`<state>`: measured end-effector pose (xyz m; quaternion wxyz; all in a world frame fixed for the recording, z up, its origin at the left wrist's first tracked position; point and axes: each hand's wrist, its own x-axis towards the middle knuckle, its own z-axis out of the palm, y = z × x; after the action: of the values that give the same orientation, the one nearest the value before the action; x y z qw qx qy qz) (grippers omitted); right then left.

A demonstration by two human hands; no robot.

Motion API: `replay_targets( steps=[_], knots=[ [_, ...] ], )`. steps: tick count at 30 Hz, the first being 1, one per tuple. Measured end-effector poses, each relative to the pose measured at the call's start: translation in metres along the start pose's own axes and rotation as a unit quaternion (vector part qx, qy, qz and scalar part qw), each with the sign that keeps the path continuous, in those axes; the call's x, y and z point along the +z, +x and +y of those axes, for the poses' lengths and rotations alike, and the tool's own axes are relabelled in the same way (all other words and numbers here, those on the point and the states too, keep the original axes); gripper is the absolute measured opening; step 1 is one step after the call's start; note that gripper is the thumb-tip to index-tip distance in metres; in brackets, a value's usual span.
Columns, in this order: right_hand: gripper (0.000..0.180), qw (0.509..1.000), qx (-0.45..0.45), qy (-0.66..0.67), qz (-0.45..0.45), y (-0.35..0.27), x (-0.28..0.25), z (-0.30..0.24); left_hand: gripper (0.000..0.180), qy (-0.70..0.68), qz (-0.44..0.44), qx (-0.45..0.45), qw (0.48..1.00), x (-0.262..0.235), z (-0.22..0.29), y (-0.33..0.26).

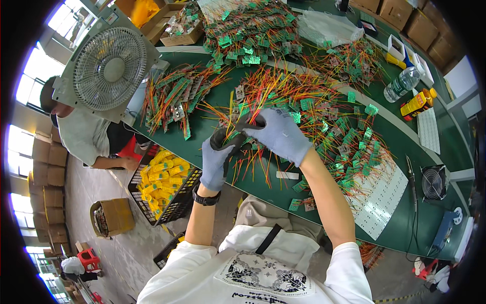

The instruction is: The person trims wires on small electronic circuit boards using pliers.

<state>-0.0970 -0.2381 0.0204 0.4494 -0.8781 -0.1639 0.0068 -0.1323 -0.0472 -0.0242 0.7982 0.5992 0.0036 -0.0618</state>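
1. Left hand (218,156), in a grey-blue glove with dark fingertips: grip together, thumb and fingers seemingly clamped on thin wires (231,107). Exact piece at the fingertips mostly hidden.
2. Right hand (281,133), in a matching glove: thumb and forefinger bent in toward the left fingertips, just beside or touching. Cannot tell whether its grip, too, is clamped on the wires.
3. Location of the wires: at the meeting of both hands, over the near part of the green counter (195,148), in front of the body.
4. Directly beyond and below the hands: a loose spread of red, orange and yellow leads (273,86), tangled together.
5. To the right: many small green boards (349,144) with leads, partly over a white perforated sheet (386,202).
6. To the left: a separate heap of wired boards (174,101), near a large grey fan (112,63).
7. At the far side: a tall stack of wired boards (248,33), beside clear plastic wrapping (329,28).
8. Farther right on the counter: a clear bottle (402,84), a yellow bottle (419,104) and a small black fan (433,182).
9. Beside the counter, down left: a black crate (164,219) full of yellow pieces (164,175), near a seated co-worker (83,129).
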Motion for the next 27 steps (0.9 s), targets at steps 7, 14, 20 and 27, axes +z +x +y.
replay_targets(
  steps=[7,14,20,27],
  knots=[
    [0.028,0.934,-0.185,-0.291,0.088,-0.004,0.02,-0.003,0.014,-0.053,0.101,-0.026,0.993,0.003,-0.022,0.002],
    [0.022,0.911,-0.183,-0.368,0.003,0.0,0.019,-0.012,0.016,-0.11,0.125,-0.031,0.986,0.006,-0.023,-0.001],
    [0.03,0.927,-0.184,-0.277,0.173,-0.001,0.014,-0.005,0.027,-0.083,0.109,0.015,0.99,-0.002,-0.035,0.005],
    [0.06,0.938,-0.015,-0.213,0.272,0.005,-0.036,-0.001,0.016,-0.054,0.104,0.017,0.993,0.035,-0.005,-0.007]
  ],
)
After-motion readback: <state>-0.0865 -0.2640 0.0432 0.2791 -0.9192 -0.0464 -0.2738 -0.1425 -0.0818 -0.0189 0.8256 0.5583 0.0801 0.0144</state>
